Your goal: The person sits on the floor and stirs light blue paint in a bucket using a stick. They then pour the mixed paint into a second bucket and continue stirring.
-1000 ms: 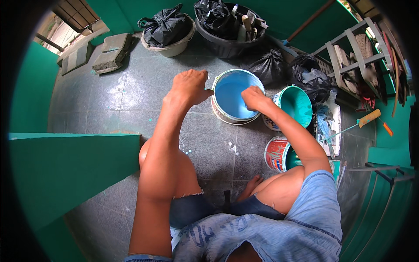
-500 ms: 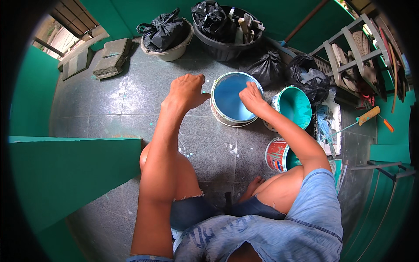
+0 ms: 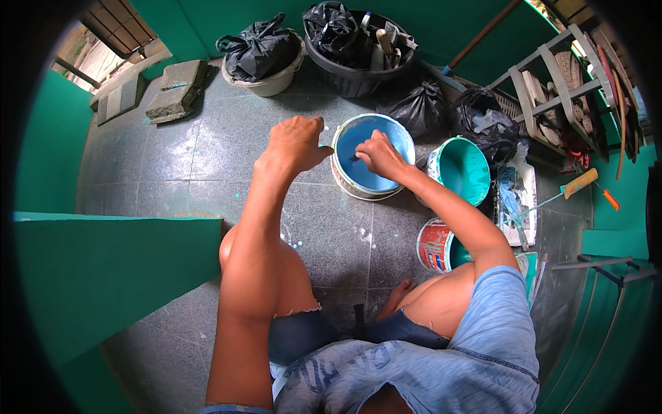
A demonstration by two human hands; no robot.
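A round bucket [image 3: 338, 172] with a pale, paint-marked rim stands on the floor in front of me, with blue inside. Over its opening is my right hand [image 3: 381, 156], its fingers closed together; what they hold, if anything, is hidden. A small dark patch shows against the blue beside those fingers, too unclear to name. My left hand [image 3: 295, 143] hovers at the bucket's left side, palm down, thumb apart from the bent fingers. The thumb tip reaches the rim in the picture; whether it touches, I cannot tell. No object shows in that hand.
Right of the bucket stand a green-coated bucket [image 3: 483, 162] and a red paint bucket [image 3: 433, 245]. A tray [image 3: 527, 186] with a blue rag and a paint roller [image 3: 580, 183] lie beyond. Black bags [image 3: 419, 110], a filled black tub [image 3: 352, 81] and a ladder [image 3: 562, 90] line the back.
My right hand has moved left across the bucket's opening, from near its right rim toward the middle. My left hand has stayed in place.
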